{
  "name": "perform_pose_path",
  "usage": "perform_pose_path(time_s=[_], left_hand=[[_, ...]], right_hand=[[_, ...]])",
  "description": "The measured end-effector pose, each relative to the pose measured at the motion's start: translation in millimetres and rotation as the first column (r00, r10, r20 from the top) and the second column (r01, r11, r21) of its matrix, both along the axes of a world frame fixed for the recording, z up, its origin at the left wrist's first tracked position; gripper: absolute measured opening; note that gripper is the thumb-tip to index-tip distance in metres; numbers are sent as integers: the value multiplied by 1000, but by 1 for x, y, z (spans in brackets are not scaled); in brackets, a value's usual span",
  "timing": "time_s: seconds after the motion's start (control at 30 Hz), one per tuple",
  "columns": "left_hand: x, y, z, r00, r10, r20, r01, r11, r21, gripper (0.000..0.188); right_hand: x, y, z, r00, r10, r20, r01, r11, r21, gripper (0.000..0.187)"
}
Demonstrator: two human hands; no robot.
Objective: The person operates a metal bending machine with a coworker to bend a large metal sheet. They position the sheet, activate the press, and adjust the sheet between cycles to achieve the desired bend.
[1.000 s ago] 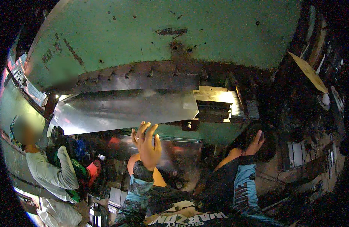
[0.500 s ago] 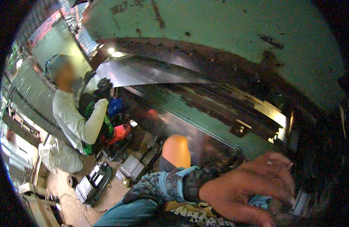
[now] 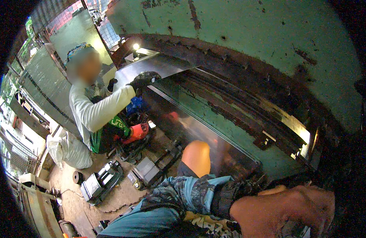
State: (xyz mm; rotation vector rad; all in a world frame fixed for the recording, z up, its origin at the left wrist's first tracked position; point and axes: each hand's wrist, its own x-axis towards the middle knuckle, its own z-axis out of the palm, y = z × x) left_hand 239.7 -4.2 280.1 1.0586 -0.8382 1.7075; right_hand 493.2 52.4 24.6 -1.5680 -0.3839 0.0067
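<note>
My left hand (image 3: 284,208) reaches across to the lower right, with a patterned blue sleeve and a dark band at the wrist. Its back faces up and its fingers curl downward. Whatever lies under them is dark and hidden. A small tan shape (image 3: 272,190) shows just behind the hand; its kind is unclear. Farther left, a co-worker in a pale long-sleeved shirt grips a shiny metal sheet (image 3: 175,70) with a dark-gloved hand (image 3: 145,79). The sheet lies along a large green machine (image 3: 246,35) with rusty edges. My right hand does not show.
A rounded orange shape like a knee (image 3: 197,156) rises before a reflective panel (image 3: 226,154). Grey block-shaped metal parts (image 3: 147,171) and a silver-black device (image 3: 101,182) sit on the floor beside a roll (image 3: 77,177). A white sack (image 3: 74,152) stands behind. A lamp (image 3: 136,47) shines at the far end.
The scene has shifted right and slightly in the picture. My left hand has moved lower right, its fingers pointing farther down. The co-worker's arm has stretched forward onto the metal sheet, which extends less far right.
</note>
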Motion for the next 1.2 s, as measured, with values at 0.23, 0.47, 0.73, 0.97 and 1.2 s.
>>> perform_pose_path(time_s=[0.23,0.47,0.73,0.97,1.2], left_hand=[[2,-2,-3,995,-17,-95,25,996,81,58],[-12,4,13,985,71,-155,-61,996,67,55],[-114,27,-41,283,684,-672,-710,620,333,25],[-265,39,-114,-765,288,-577,-629,-140,765,81],[-346,34,-147,-954,-100,-281,-292,122,949,93]], right_hand=[[6,-3,-4,999,1,35,-1,1000,0,60],[11,-6,-10,998,-10,61,9,1000,11,57],[14,-14,-20,978,-71,197,68,997,23,53],[-86,-39,-22,950,267,161,-294,940,175,43],[-193,-53,6,567,824,15,-820,563,99,35]])
